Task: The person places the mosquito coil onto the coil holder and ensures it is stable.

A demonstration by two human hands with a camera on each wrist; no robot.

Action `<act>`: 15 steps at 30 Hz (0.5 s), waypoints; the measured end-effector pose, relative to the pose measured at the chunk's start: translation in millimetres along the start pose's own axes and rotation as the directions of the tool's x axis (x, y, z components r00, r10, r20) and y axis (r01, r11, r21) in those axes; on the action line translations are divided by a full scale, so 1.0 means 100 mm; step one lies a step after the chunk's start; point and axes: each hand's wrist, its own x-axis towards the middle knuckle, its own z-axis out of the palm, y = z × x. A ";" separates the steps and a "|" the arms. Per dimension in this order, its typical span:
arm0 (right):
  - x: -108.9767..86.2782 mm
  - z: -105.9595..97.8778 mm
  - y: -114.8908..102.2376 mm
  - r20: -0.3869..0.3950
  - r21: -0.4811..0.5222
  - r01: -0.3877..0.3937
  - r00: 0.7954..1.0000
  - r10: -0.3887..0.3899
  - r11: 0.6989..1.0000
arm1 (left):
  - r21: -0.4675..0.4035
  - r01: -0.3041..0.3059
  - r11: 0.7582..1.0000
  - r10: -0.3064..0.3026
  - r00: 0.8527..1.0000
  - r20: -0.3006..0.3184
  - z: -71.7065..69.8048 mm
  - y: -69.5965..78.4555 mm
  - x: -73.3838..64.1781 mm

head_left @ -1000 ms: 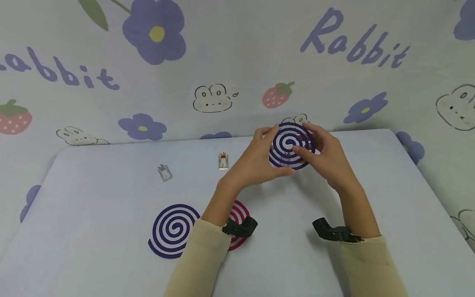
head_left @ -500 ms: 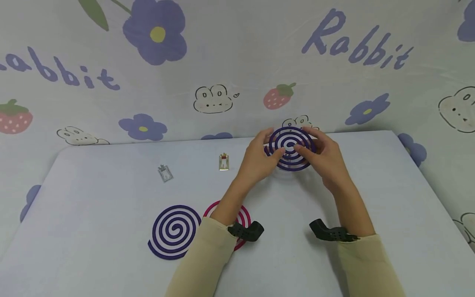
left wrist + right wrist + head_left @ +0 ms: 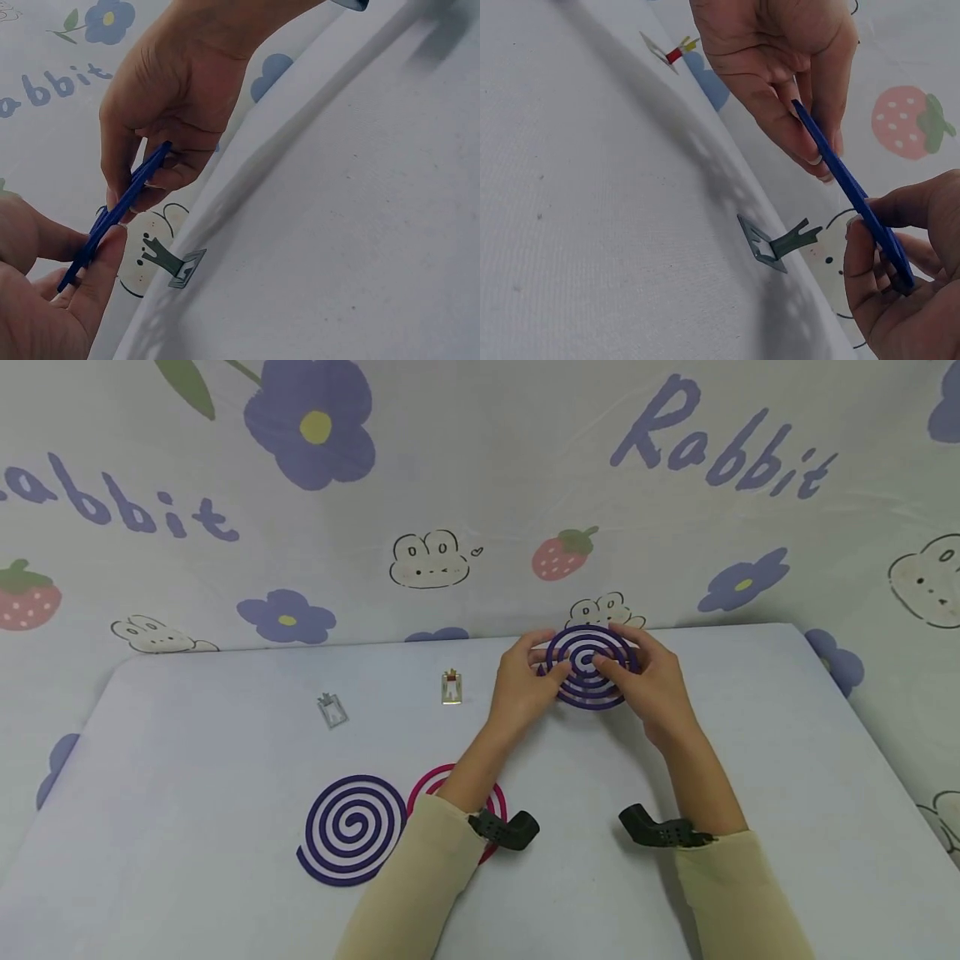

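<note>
Both hands hold one dark purple mosquito coil (image 3: 587, 659) raised over the far part of the table. My left hand (image 3: 522, 683) pinches its left side, thumb on the near face and fingers behind. On the right side, my right hand (image 3: 657, 687) grips the rim the same way, its thumb reaching close to the spiral's centre. Both wrist views show the coil (image 3: 112, 214) edge-on and tilted. Beneath it, a green-grey metal coil stand (image 3: 762, 246) with a forked upright prong sits on the table; in the head view the coil and hands mostly hide it.
A second purple coil (image 3: 352, 825) lies flat at the near left. Beside it a red coil (image 3: 452, 767) is partly covered by the left forearm. A silver stand (image 3: 332, 710) and a gold-red stand (image 3: 452, 687) lie farther back. Patterned cloth (image 3: 495, 477) rises behind the table.
The left thumb has come up from below the coil onto its near face. Both hands have lowered slightly with the coil, and the left forearm has shifted right.
</note>
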 end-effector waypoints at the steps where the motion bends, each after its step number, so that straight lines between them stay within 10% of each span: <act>1: 0.00 0.00 0.00 -0.002 0.000 -0.003 1.000 0.003 1.000 | 0.000 0.002 1.000 -0.002 1.000 -0.007 0.01 -0.01 0.00; 15: 0.04 0.05 0.09 -0.009 0.000 -0.017 1.000 0.017 1.000 | 0.042 -0.011 0.999 0.014 0.998 -0.067 0.09 -0.09 0.01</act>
